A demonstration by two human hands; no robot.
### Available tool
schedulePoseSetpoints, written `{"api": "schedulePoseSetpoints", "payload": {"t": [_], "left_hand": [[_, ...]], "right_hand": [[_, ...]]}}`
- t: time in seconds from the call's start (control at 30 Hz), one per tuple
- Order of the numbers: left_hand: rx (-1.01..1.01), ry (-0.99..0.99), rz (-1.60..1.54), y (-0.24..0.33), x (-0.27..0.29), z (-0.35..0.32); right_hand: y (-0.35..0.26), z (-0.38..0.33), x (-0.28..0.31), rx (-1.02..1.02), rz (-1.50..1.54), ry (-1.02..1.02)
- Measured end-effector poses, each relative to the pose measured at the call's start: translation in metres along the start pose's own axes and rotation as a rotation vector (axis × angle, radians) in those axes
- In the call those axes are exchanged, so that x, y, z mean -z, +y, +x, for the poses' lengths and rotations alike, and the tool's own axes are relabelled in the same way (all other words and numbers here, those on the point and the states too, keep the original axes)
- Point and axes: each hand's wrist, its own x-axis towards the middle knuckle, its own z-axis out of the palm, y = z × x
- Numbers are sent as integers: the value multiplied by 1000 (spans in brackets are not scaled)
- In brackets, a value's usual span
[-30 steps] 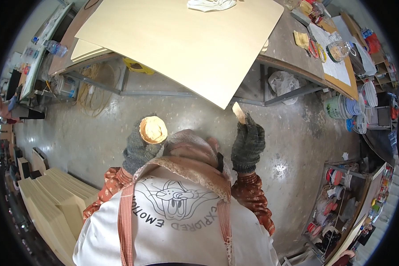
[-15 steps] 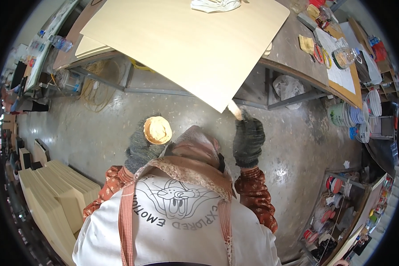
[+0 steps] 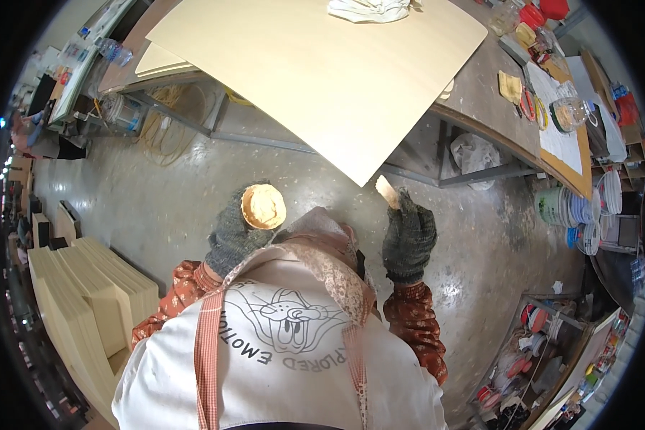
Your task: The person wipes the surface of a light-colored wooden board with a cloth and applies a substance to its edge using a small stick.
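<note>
So the stick [image 3: 388,191], a pale flat one, sits in the right hand [image 3: 410,240], just right of the board's [image 3: 322,79] near corner. There looks to be a small gap between tip and corner, tho depth is hard to judge from straight above. Fingers on that side are pinched around the lower end of the stick; the left hand [image 3: 231,233] has its fingers wrapped round a small cup [image 3: 247,216] of cream paste [image 3: 266,206], open top up. For working clean, imo: keep that pinch firm but the wrist loose, bring the flat of the stick to the edge rather than its point, go light so the corner doesn't get dinged, and park the cup close by and level so nothing drips. Orientation: the stick's long axis runs steeply, tip up and a bit left, away from the wearer, butt end down into the glove. The board lies flat on the worktop [image 3: 473,89], turned cornerwise, with that near corner overhanging and aimed back at the person. Its front-left edge looks like the longer one, but the far end is cropped, so can't swear to its long axis. Further out, there's a white cloth [image 3: 369,8] on top of the board and more cream panels [image 3: 132,276] stacked at left.
</note>
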Motion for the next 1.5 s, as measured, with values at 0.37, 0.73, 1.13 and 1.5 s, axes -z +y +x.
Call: {"api": "schedulePoseSetpoints", "payload": {"t": [0.37,0.73,1.13,1.5], "left_hand": [[-30,26,60,-26,-11,-5],[61,-38,76,-7,-5,-2],[68,-52,-72,-1,-7,-1],[86,-20,3,-3,-2,1]], "right_hand": [[12,0,-4,132,43,31],[29,15,-1,319,-100,14],[-14,21,18,234,5,-166],[-29,13,17,123,-104,-259]]}}
